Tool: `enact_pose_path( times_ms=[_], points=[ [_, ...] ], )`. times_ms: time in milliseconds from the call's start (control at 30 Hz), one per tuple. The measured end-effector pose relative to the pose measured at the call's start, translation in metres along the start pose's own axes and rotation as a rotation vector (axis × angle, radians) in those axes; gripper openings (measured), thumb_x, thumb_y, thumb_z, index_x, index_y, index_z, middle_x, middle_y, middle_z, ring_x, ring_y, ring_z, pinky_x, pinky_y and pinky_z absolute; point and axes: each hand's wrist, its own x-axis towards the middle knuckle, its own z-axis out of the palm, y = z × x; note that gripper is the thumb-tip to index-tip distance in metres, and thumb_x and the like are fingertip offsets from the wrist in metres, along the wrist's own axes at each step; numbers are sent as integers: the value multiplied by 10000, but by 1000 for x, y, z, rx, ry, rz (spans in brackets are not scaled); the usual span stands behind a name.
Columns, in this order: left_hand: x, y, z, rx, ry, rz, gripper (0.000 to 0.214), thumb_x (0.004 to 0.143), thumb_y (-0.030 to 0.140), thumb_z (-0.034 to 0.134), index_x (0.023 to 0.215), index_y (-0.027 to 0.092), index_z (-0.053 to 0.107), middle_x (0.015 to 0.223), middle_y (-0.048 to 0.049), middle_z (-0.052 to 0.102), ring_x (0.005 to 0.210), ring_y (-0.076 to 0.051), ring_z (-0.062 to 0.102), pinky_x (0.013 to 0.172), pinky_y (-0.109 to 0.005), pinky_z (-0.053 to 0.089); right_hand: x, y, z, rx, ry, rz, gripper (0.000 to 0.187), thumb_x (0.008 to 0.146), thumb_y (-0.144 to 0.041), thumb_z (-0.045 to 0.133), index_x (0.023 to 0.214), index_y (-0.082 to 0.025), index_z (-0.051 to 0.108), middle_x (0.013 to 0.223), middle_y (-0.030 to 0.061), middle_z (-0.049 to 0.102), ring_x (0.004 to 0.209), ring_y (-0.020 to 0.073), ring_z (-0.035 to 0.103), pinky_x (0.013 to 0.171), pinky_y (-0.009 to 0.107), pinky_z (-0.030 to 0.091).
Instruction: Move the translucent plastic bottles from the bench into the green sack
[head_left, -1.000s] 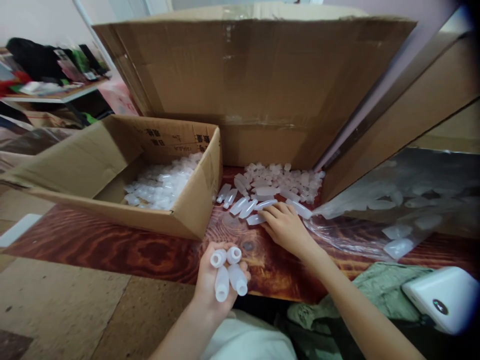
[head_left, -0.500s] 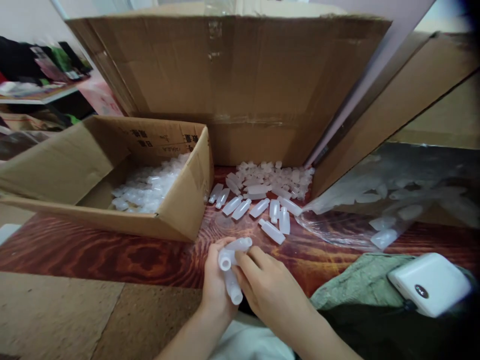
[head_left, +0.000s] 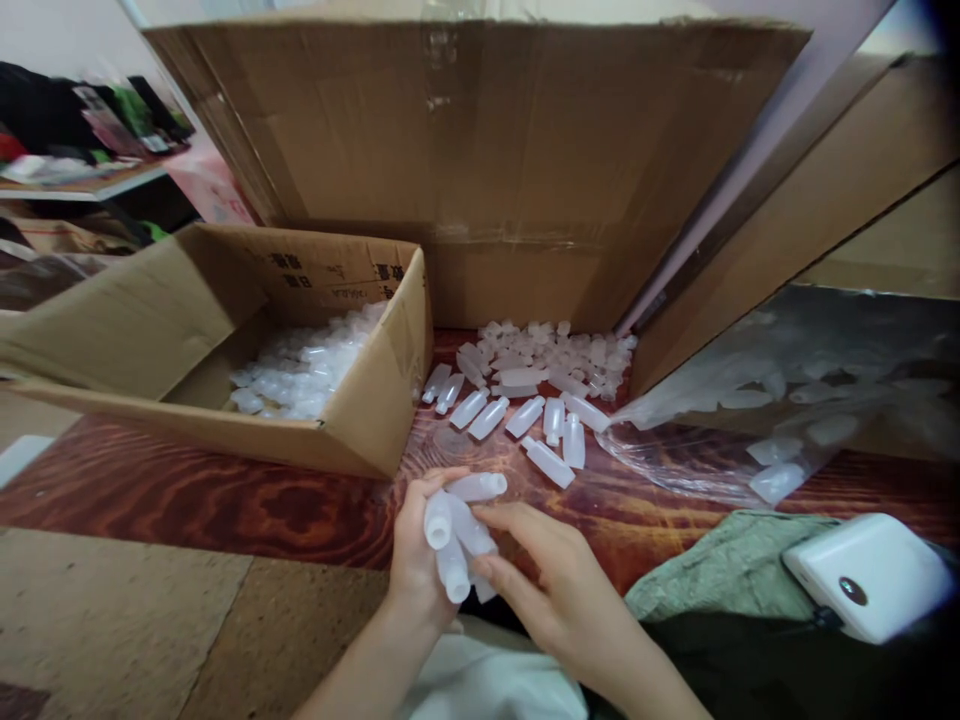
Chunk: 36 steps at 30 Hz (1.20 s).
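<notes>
My left hand (head_left: 416,545) is wrapped round several small translucent white plastic bottles (head_left: 454,570), held just in front of the table edge. Their open necks point different ways, two of them toward me. From the right, my right hand (head_left: 551,570) has its thumb and index finger on either side of one bottle (head_left: 474,532) in that bunch; its other fingers are mostly hidden. Beyond the hands, several loose bottles (head_left: 547,462) of the same kind lie on the dark red wood-grain table (head_left: 315,510).
An open cardboard box (head_left: 367,440) at the left contains many translucent pieces. Small translucent caps (head_left: 592,355) are heaped against a tall carton (head_left: 480,150). At the right, a clear plastic bag (head_left: 675,460) with bottles spills from another carton. A white device (head_left: 870,575) rests on green cloth (head_left: 720,565).
The bottles in my left hand have spread apart and show more fully. My right thumb and index finger have parted round one bottle. The view has shifted slightly.
</notes>
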Motion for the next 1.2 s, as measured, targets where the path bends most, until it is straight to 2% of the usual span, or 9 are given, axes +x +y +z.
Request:
enact_pose_path(
  times_ms=[133,233,433,500,633,733,800,967,1200],
  points=[
    [1,3,0,-14,-102,17,257,596,338,643,772,150,640,738,-36,679,663,-195,626,588,-270,492,4,17,10,351,114,220,242,837,-379,682,872,-195,530,799,-6,598,692,138,565,609,227,461],
    [2,2,-1,7,-147,22,266,606,328,665,804,155,627,808,-37,691,622,-180,612,563,-277,491,6,29,19,479,135,261,372,763,-424,748,824,-208,452,752,-33,550,642,120,518,566,214,431],
    [5,-3,-3,71,-137,60,237,611,300,706,766,151,606,797,-22,680,627,-147,605,551,-229,491,6,30,21,377,160,307,372,766,-448,730,812,-201,456,705,-42,529,588,112,481,517,210,400],
    [5,-3,-3,57,-145,13,225,618,289,705,756,148,597,763,-22,669,589,-136,589,517,-219,487,5,30,14,175,188,205,327,821,-475,659,804,-193,494,703,-26,544,590,121,493,519,216,412],
    [4,-3,-8,-8,-203,-157,152,684,258,635,795,163,593,751,-40,653,472,-121,493,387,-238,447,18,42,-14,-374,343,-72,450,1030,-366,213,807,-175,554,742,54,585,690,172,551,659,285,456],
    [2,-4,-12,-66,-292,-301,84,758,238,574,788,165,602,739,-51,625,485,-126,478,352,-229,435,41,61,-33,-556,366,-69,204,960,-300,480,997,-146,609,917,131,615,899,267,543,821,391,422],
    [0,-5,-14,-84,-335,-369,128,810,262,548,788,157,616,735,-60,614,480,-124,472,334,-228,436,53,69,-41,-620,311,-79,227,880,-203,596,1099,-148,616,928,138,617,929,292,535,841,410,415],
    [-5,-10,-16,-11,-347,-495,276,901,357,500,788,146,638,715,-81,622,434,-118,469,306,-241,449,45,53,-48,-596,234,-150,253,928,-158,504,1165,-158,593,969,112,614,913,243,577,821,356,466],
    [-12,-15,-14,52,-458,-674,349,918,433,513,903,132,690,607,-81,607,442,-165,549,330,-278,495,4,15,-37,-168,282,-274,176,965,-194,484,1123,-218,557,1022,36,642,910,157,612,799,260,481]
  ],
)
